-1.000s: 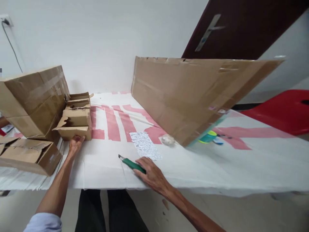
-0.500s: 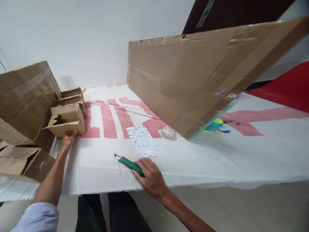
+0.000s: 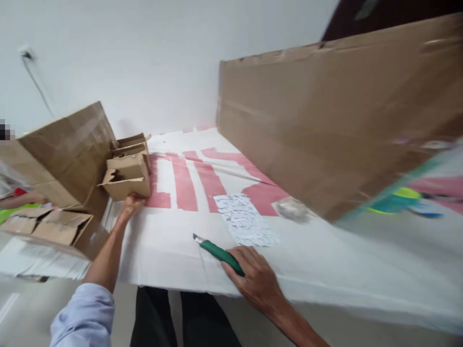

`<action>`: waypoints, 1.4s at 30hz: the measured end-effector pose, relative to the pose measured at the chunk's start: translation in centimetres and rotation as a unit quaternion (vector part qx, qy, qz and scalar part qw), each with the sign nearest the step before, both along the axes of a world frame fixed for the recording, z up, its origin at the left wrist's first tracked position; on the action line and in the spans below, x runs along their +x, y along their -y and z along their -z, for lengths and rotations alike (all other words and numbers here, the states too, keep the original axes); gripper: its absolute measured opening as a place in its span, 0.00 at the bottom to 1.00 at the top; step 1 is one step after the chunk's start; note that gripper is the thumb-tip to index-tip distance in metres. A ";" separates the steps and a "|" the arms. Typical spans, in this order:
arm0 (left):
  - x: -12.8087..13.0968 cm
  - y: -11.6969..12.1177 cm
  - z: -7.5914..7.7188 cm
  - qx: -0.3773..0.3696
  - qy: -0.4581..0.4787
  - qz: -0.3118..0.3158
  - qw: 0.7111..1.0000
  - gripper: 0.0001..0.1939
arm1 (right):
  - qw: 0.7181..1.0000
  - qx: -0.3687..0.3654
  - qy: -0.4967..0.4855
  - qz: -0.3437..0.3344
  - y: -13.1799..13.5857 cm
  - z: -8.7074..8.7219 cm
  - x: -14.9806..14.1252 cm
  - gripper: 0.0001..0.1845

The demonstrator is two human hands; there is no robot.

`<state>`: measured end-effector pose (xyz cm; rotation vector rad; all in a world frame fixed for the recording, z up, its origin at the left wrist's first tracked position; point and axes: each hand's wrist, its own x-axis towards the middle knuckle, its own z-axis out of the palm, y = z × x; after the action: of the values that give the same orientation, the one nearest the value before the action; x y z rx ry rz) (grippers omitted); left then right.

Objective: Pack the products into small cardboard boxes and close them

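Note:
My left hand point(image 3: 132, 205) reaches to a small open-topped cardboard box point(image 3: 126, 187) and grips its lower front edge, with some fingers hidden against it. The box is the nearest in a row, with more small open boxes point(image 3: 132, 144) behind it. My right hand point(image 3: 255, 274) is closed around the handle of a green utility knife point(image 3: 219, 251), low over the table. Its blade tip is out and points to the left. Just beyond this hand lies a sheet of small printed labels point(image 3: 246, 219), slightly blurred.
A large cardboard panel point(image 3: 325, 120) stands at right, and a bigger carton point(image 3: 72, 154) at left beside a flapped carton point(image 3: 61, 226). A clear plastic bundle point(image 3: 292, 209) and a teal-and-yellow tape roll point(image 3: 396, 200) lie on the white cloth point(image 3: 162, 250). Another person's arm point(image 3: 31, 197) shows at far left.
The view has swung left, so everything sits farther right and another person's arm has come into sight. Both hands keep their holds on the box and the knife.

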<state>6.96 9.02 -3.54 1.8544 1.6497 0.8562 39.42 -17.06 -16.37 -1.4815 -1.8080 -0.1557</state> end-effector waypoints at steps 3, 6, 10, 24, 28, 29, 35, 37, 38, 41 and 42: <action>-0.8 3.8 -1.4 0.015 -0.054 0.048 0.997 0.19 | 1.000 0.028 0.003 -0.013 -0.2 0.7 0.2 0.10; -3.3 8.8 -4.4 0.047 -0.090 0.102 0.990 0.32 | 0.999 0.040 0.002 -0.018 -0.3 1.0 0.3 0.11; -9.7 13.9 -9.9 0.095 -0.224 0.171 0.955 0.55 | 0.999 0.041 0.010 -0.012 -0.4 1.0 0.1 0.12; -19.5 10.4 -13.5 -0.038 -0.502 0.157 0.849 0.63 | 0.999 0.027 0.030 0.006 -0.8 0.1 -0.4 0.08; -18.5 10.2 -13.8 -0.039 -0.490 0.188 0.851 0.56 | 0.999 0.016 0.034 0.012 -0.8 0.0 -0.4 0.06; -17.9 10.6 -13.8 -0.036 -0.479 0.187 0.857 0.54 | 0.999 0.017 0.034 0.012 -0.8 0.0 -0.4 0.06; -11.6 14.0 -11.8 0.030 -0.423 0.210 0.881 0.47 | 0.999 0.017 0.031 0.012 -0.9 0.0 -0.5 0.06; -8.4 15.2 -10.8 0.068 -0.403 0.228 0.884 0.47 | 1.000 0.013 0.027 0.011 -0.9 0.1 -0.4 0.06; -6.7 15.8 -10.4 0.084 -0.389 0.241 0.885 0.47 | 1.000 0.011 0.024 0.010 -0.9 0.2 -0.4 0.06; -1.6 17.3 -9.3 0.102 -0.357 0.263 0.891 0.45 | 1.000 0.015 0.018 0.009 -1.0 0.4 -0.4 0.06; -0.3 17.8 -9.2 0.098 -0.350 0.264 0.893 0.44 | 1.000 0.019 0.016 0.008 -1.1 0.5 -0.4 0.07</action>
<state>6.68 -8.77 5.63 2.7903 1.2961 0.1068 39.04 -15.98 -16.89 -1.4750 -1.8087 -0.2224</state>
